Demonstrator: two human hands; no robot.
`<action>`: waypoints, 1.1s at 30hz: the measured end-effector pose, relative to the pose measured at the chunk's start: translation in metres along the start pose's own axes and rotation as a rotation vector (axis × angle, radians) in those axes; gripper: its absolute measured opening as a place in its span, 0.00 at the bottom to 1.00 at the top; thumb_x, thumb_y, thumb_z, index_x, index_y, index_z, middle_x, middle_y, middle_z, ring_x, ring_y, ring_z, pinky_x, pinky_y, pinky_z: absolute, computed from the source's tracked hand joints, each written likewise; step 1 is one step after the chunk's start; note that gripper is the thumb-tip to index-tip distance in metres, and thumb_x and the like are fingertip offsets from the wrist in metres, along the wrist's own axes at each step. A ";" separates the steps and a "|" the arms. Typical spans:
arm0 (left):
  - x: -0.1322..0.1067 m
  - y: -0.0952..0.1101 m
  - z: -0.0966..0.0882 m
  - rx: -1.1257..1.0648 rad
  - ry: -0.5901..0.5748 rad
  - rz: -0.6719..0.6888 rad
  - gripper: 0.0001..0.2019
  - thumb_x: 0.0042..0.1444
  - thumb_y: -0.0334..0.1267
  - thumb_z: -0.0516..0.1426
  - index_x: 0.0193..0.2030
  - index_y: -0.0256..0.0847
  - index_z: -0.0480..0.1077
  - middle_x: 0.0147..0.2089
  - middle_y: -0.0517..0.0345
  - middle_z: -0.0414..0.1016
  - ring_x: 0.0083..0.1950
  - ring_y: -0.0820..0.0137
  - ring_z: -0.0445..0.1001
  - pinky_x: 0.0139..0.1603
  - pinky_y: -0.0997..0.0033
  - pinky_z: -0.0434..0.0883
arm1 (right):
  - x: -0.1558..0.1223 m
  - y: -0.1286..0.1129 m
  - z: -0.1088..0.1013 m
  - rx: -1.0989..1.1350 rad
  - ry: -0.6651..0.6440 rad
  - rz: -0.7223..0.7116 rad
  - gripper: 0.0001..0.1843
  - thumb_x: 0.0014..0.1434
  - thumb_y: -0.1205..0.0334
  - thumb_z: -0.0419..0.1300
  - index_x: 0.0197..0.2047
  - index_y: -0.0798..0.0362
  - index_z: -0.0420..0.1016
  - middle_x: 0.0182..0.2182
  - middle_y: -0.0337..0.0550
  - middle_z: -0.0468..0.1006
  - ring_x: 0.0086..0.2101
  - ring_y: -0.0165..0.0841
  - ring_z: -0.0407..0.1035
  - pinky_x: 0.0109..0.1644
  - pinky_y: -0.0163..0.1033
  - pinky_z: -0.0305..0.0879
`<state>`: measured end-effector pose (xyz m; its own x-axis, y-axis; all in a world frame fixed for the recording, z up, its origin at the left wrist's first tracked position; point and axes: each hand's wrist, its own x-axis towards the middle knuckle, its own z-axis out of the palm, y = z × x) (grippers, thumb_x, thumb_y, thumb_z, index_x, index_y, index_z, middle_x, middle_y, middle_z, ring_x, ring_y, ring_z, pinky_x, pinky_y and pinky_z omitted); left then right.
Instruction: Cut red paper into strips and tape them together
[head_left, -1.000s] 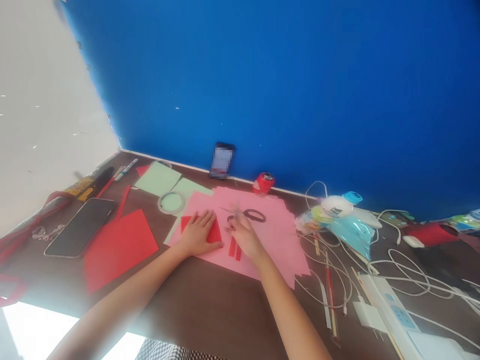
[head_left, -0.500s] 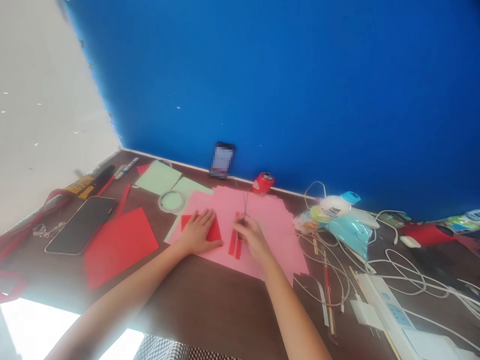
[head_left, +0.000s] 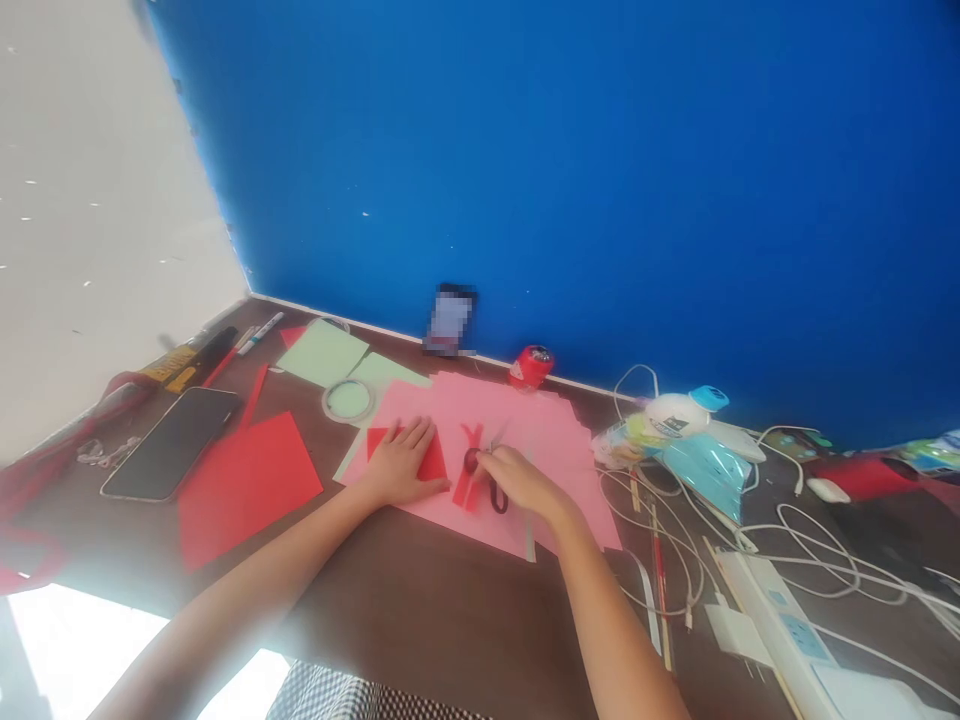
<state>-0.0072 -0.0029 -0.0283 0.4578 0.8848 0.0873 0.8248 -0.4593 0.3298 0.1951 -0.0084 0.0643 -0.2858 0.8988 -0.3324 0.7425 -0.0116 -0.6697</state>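
My left hand [head_left: 405, 465] lies flat on a small red paper square [head_left: 433, 460], fingers stretched out. This square rests on a stack of pink paper sheets [head_left: 555, 430]. To its right, my right hand [head_left: 517, 480] pinches a pair of dark-handled scissors [head_left: 499, 498] low over the stack. The handle loops show around my fingertips, and the thin blades are partly hidden and blurred. Beside and partly under the scissors are narrow red paper strips [head_left: 466, 496], their upper ends apart in a V.
Left are a larger red sheet [head_left: 251, 485], a dark phone [head_left: 172, 440] and green sheets [head_left: 322, 352] with a tape roll [head_left: 348, 400]. At the back stand a propped phone [head_left: 450, 320] and red jar [head_left: 531, 367]. Right are a bottle [head_left: 675, 413], cables and a power strip [head_left: 780, 610].
My right hand has turned and shifted slightly right, swinging the scissors so their handle loops now show. The red strips' upper ends appear more spread. My left hand stays on the square.
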 end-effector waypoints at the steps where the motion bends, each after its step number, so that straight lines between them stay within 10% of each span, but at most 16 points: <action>1: 0.000 0.000 0.000 0.004 -0.002 -0.002 0.43 0.51 0.63 0.43 0.67 0.37 0.36 0.68 0.52 0.40 0.68 0.59 0.38 0.66 0.54 0.36 | 0.001 -0.001 0.000 -0.027 0.016 0.006 0.27 0.61 0.49 0.42 0.25 0.56 0.73 0.23 0.44 0.74 0.25 0.34 0.67 0.32 0.38 0.61; 9: 0.000 0.002 -0.003 0.019 -0.016 0.008 0.41 0.52 0.60 0.43 0.66 0.35 0.37 0.68 0.51 0.40 0.68 0.62 0.37 0.66 0.56 0.34 | 0.010 -0.002 0.006 -0.112 0.248 -0.242 0.21 0.63 0.54 0.41 0.52 0.50 0.67 0.46 0.49 0.73 0.46 0.40 0.67 0.48 0.44 0.63; 16: -0.001 0.003 -0.004 0.015 0.036 0.026 0.41 0.53 0.60 0.42 0.66 0.33 0.39 0.67 0.48 0.43 0.68 0.63 0.38 0.66 0.57 0.35 | 0.005 0.018 0.029 -0.244 0.175 -0.605 0.21 0.59 0.72 0.44 0.52 0.49 0.68 0.52 0.44 0.70 0.51 0.37 0.63 0.54 0.46 0.62; 33: -0.002 0.003 -0.004 0.046 0.066 -0.020 0.40 0.51 0.62 0.43 0.66 0.40 0.41 0.68 0.52 0.43 0.68 0.60 0.39 0.64 0.48 0.29 | 0.019 0.029 0.047 -0.484 0.271 -0.810 0.20 0.59 0.74 0.44 0.52 0.56 0.65 0.49 0.54 0.70 0.51 0.43 0.62 0.51 0.53 0.64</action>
<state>-0.0069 -0.0057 -0.0239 0.4198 0.8962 0.1433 0.8486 -0.4436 0.2883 0.1826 -0.0118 0.0076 -0.7146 0.6262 0.3117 0.5685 0.7796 -0.2628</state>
